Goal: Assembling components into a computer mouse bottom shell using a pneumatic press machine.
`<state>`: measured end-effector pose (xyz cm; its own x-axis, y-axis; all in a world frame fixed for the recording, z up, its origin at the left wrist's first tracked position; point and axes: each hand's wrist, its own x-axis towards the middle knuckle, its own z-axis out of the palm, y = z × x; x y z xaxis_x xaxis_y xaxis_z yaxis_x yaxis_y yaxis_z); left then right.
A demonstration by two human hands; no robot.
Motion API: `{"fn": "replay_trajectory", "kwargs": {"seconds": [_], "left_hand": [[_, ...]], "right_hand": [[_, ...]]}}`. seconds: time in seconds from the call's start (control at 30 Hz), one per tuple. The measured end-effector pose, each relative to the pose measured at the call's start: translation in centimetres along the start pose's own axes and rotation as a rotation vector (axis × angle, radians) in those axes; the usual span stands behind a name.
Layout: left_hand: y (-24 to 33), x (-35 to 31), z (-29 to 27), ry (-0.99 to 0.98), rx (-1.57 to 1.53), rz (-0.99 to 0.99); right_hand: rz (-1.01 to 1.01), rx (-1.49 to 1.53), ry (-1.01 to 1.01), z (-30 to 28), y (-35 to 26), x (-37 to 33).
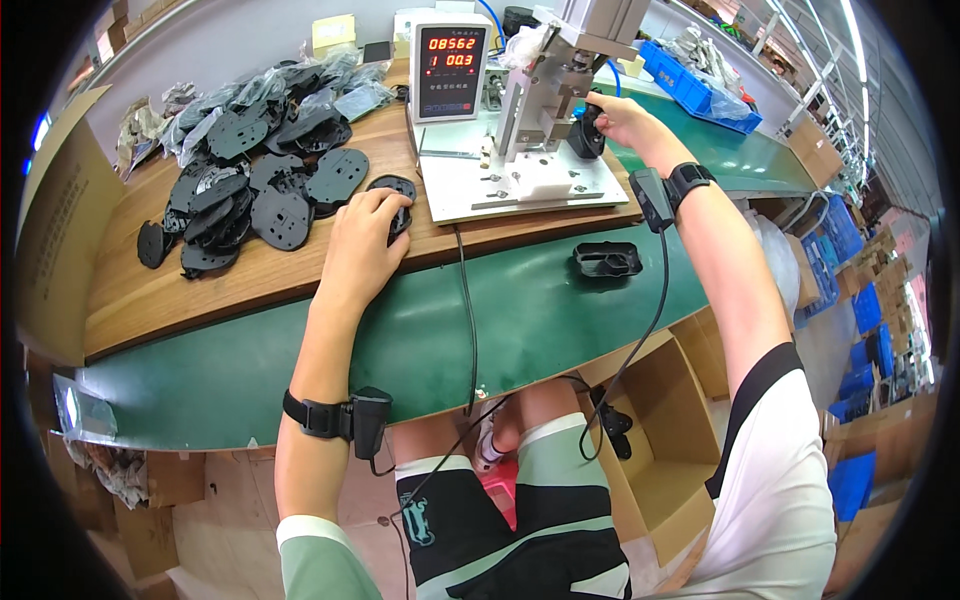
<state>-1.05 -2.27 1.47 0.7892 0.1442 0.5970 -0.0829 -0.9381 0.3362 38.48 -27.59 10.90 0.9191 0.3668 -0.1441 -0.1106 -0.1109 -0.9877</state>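
My left hand (366, 232) rests at the front edge of the wooden board, its fingers curled over a small black plastic part (397, 186). Beside the press (537, 110), my right hand (628, 124) is closed on a rounded black plastic piece (586, 138), held at the right of the press column. A heap of flat, oval black plastic plates (282, 216) lies left of my left hand. On the green tabletop, below the press base, sits a hollow black plastic housing (608, 260).
A display box (450, 72) with red digits stands left of the press. Clear plastic bags (345, 75) lie behind the plates. A cardboard box (62, 225) stands at the left, with an open carton (665, 440) below the table. Cables hang from both wrist straps. A blue crate (700, 90) sits at the back right.
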Motion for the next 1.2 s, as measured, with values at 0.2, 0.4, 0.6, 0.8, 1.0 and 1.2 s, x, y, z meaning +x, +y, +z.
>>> {"fn": "replay_trajectory", "kwargs": {"seconds": [0.2, 0.4, 0.6, 0.8, 1.0, 1.2], "left_hand": [[0.0, 0.0, -0.4, -0.026, -0.007, -0.039], [-0.3, 0.2, 0.4, -0.002, -0.03, 0.007], [-0.3, 0.2, -0.2, -0.02, -0.03, -0.04], [-0.3, 0.2, -0.1, -0.015, -0.04, -0.031], [-0.4, 0.0, -0.2, -0.004, -0.034, -0.026], [-0.3, 0.1, -0.2, -0.004, -0.041, -0.024]], "right_hand": [[0.009, 0.028, -0.033, 1.1, 0.1, 0.9], [-0.301, -0.683, 0.233, -0.9, 1.0, 0.3], [-0.329, -1.048, 0.414, 2.4, 4.2, -3.0], [-0.402, -0.994, 0.363, 2.7, 5.0, -4.7], [-0.43, -1.0, 0.376, 2.6, 5.0, -5.0], [-0.53, -0.998, 0.403, 2.5, 5.8, -4.7]]}}
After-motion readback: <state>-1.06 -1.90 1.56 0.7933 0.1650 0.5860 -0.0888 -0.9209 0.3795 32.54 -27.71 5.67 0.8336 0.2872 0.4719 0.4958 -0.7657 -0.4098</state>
